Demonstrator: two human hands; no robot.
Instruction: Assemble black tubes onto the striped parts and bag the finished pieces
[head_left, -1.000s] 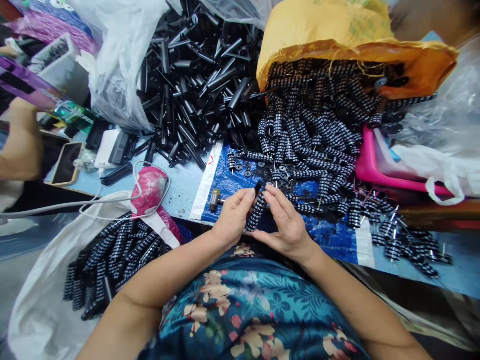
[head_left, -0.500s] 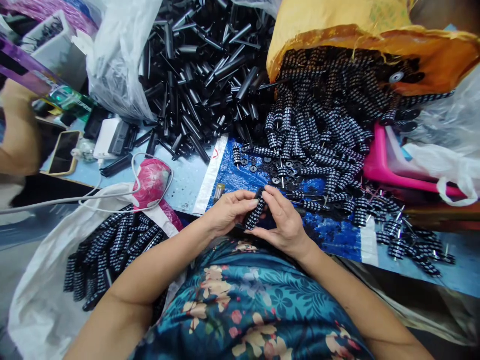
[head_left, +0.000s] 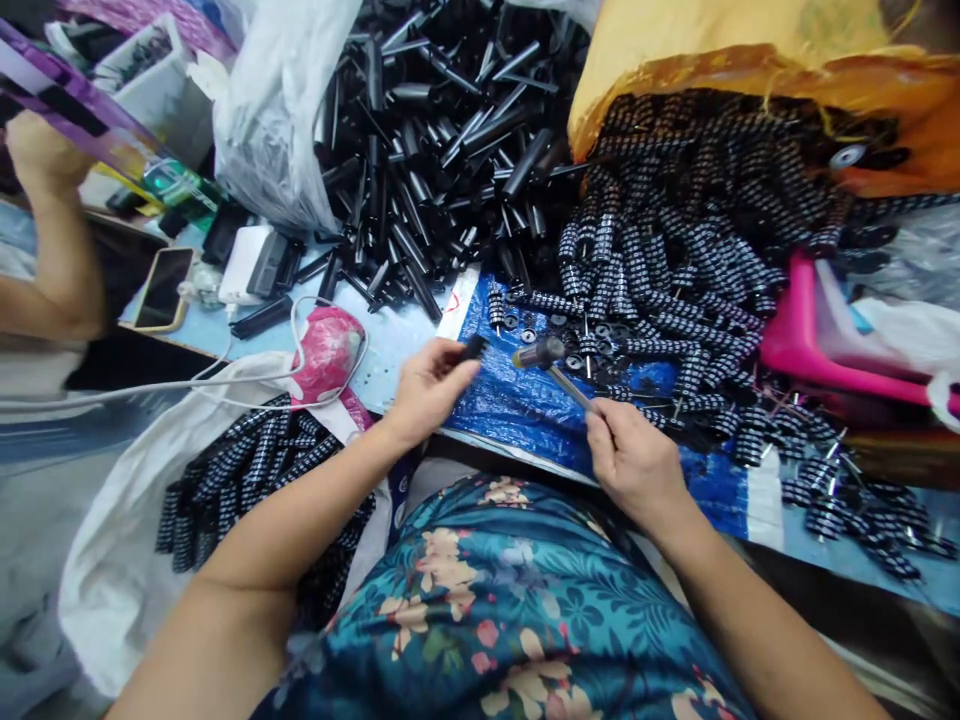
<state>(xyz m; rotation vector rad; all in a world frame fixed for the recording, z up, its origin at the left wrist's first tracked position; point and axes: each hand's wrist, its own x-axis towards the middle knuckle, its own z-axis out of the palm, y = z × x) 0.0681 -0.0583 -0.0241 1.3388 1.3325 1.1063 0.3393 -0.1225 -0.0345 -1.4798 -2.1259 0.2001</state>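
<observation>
My left hand (head_left: 433, 385) is closed on a black cylindrical piece (head_left: 474, 347), held near the front edge of the worktable. Only its dark end shows past the thumb and fingers; the palm hides the rest. My right hand (head_left: 634, 455) is wrapped round the handle of a small hammer (head_left: 541, 352). The hammer's head points left, above the blue plastic sheet (head_left: 525, 410) and a short way from the black piece. Beyond it lie small black discs (head_left: 529, 336) and short patterned cylinders (head_left: 496, 308).
Plain black tubes (head_left: 420, 190) are heaped at the back. Black-and-white patterned cylinders (head_left: 675, 250) spill from a yellow sack (head_left: 735, 40). A white bag (head_left: 105, 560) of patterned cylinders sits at lower left. A pink bin (head_left: 806, 340) stands right; another person's arm (head_left: 56, 240) is at left.
My hands have moved apart from the patterned cylinder both were holding. My right hand has taken hold of a hammer; my left keeps a black piece and has moved left and up.
</observation>
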